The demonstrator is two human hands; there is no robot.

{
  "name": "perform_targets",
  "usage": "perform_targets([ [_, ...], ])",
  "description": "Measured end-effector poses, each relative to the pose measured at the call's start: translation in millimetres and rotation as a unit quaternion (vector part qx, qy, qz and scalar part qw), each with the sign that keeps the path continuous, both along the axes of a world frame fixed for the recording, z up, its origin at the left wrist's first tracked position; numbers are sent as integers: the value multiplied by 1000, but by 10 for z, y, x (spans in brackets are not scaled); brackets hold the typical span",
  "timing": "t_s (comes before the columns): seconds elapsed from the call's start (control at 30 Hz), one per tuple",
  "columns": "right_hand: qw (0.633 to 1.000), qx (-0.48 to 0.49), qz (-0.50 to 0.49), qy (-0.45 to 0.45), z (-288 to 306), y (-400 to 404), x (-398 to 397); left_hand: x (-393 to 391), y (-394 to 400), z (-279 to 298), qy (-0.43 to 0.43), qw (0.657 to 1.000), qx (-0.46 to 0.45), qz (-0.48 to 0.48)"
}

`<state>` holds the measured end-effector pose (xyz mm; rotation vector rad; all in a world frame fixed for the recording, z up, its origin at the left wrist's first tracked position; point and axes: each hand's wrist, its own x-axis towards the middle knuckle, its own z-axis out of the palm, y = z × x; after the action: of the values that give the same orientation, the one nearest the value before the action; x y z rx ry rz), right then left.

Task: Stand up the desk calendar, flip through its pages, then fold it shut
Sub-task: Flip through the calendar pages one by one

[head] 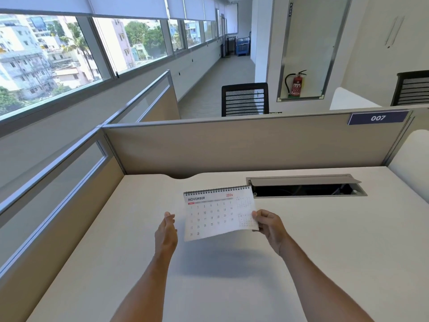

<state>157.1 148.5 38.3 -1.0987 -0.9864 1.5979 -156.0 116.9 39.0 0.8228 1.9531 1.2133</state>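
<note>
One sheet is all you can read right now: the white spiral-bound desk calendar (219,211) shows its November 2026 page, lifted clear of the pale matte counter (116,252) and casting a soft shadow beneath it. Your right hand (270,225) pinches the page's right edge, thumb on the front and the other fingers hidden behind the paper. Your left hand (166,231) hangs just beside the left edge, loosely spread, gripping nothing and not touching the paper.

Judging by a page so late in the year, you are probably near the end of the flipping. Whether the calendar is standing on its base cannot be told, since the face sheet hides whatever is behind it. Folding it shut appears to be what remains.

As for materials, the page is thin, smooth card, printed in grey numerals with a red bar and red year, and its lower edge bows slightly, so it will flex. A row of dark wire coils runs along the top edge. Behind it, a grey metal cable hatch (306,184) sits propped open in the counter, in front of the beige partition panel (232,147).
</note>
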Motion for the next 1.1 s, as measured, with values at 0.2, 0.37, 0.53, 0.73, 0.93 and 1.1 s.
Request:
perform_targets([
  [0.2, 989, 23, 76, 124, 535, 172, -95, 75, 18, 46, -20, 999, 3, -30],
  [0.37, 985, 69, 123, 99, 848, 327, -178, 226, 146, 162, -64, 996, 49, -42],
  [0.53, 986, 83, 97, 108, 940, 409, -238, 304, 183, 192, -66, 995, 50, -47],
  [0.73, 991, 97, -73, -61, 728, 396, -282, 319, 130, 188, -85, 994, 25, -56],
  [0.93, 974, -28, -98, -202, 224, 331, -174, 300, 89, 162, -65, 995, 21, -69],
  [1.1, 969, -35, -39, -243, 37, 175, -218, 304, 62, 159, -66, 995, 5, -75],
])
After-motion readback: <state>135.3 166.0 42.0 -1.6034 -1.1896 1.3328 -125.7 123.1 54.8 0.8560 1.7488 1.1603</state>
